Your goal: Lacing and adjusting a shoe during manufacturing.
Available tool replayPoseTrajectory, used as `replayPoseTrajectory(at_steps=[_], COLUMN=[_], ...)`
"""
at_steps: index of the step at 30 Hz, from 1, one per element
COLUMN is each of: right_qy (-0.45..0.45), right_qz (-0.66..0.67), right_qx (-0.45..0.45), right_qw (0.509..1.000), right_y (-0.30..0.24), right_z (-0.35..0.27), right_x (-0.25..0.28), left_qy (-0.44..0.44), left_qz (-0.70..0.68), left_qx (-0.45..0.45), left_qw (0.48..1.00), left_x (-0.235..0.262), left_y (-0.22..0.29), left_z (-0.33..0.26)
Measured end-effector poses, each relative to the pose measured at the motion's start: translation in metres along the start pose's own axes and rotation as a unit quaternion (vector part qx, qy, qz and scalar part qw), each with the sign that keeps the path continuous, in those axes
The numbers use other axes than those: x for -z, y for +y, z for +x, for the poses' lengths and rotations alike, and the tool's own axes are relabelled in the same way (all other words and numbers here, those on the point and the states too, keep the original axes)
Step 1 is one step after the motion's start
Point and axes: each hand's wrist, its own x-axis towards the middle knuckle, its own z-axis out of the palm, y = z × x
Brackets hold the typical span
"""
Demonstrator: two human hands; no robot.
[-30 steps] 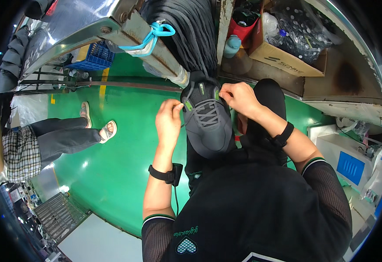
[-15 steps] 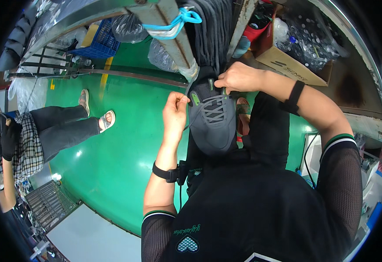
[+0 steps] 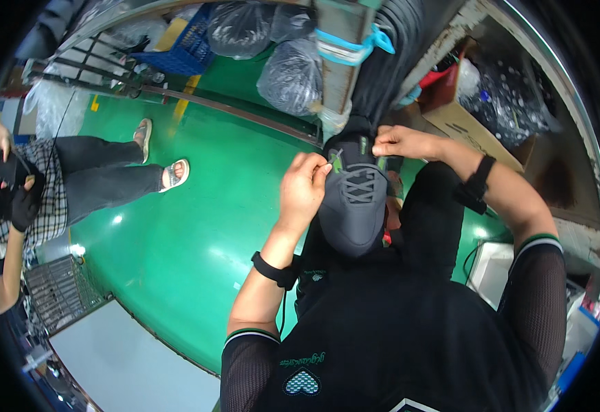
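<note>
A dark grey sneaker [image 3: 352,223] points its toe toward me, close above my lap. Grey shoelaces [image 3: 360,187] criss-cross over its tongue, and green trim shows beside the upper eyelets. At the sneaker's left edge, my left hand [image 3: 303,190] is closed in a pinch by the top eyelet, on what looks like the shoelace. My right hand [image 3: 408,142] pinches at the opposite edge, thumb and finger against the collar by the green trim. What exactly lies between those right fingertips is hidden.
Just beyond the sneaker stand a metal post [image 3: 339,69] with a blue tie and a bundle of dark cords [image 3: 390,65]. A cardboard box [image 3: 475,130] with a clear bag is at the right. Stuffed plastic bags [image 3: 291,77] hang ahead. Another person [image 3: 39,185] stands at left.
The whole view has shifted, with the post and sneaker further right in the picture. My left hand has come in closer, against the sneaker's edge. My right hand keeps its pinch.
</note>
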Motion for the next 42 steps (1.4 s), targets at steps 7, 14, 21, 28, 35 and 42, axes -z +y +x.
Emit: replayPoseTrajectory(at_steps=[7,14,21,28,35,42], right_qy=[0.142,0.333,0.384,0.429,0.424,0.421], right_qz=[0.1,-0.026,-0.213,-0.15,-0.151,-0.159], right_qx=[-0.073,0.141,0.153,0.204,0.157,0.133], right_qw=[0.982,0.932,0.885,0.867,0.879,0.883], right_y=[0.009,-0.053,-0.061,-0.031,-0.029,-0.021], right_z=[0.003,-0.024,0.014,0.022,0.03,0.037], right_x=[-0.028,-0.071,-0.081,-0.093,-0.099,-0.093], left_qy=[-0.07,0.015,0.006,-0.036,-0.083,-0.215], left_qz=[-0.012,0.158,0.114,-0.003,-0.067,-0.249], left_qx=[0.271,0.042,0.068,0.123,0.13,0.168], left_qw=[0.96,0.986,0.991,0.992,0.986,0.929], left_x=[0.009,0.002,0.006,-0.028,-0.03,-0.023], left_y=[0.024,0.018,0.017,-0.004,-0.033,-0.044], left_z=[-0.004,0.004,0.015,0.012,0.014,0.017])
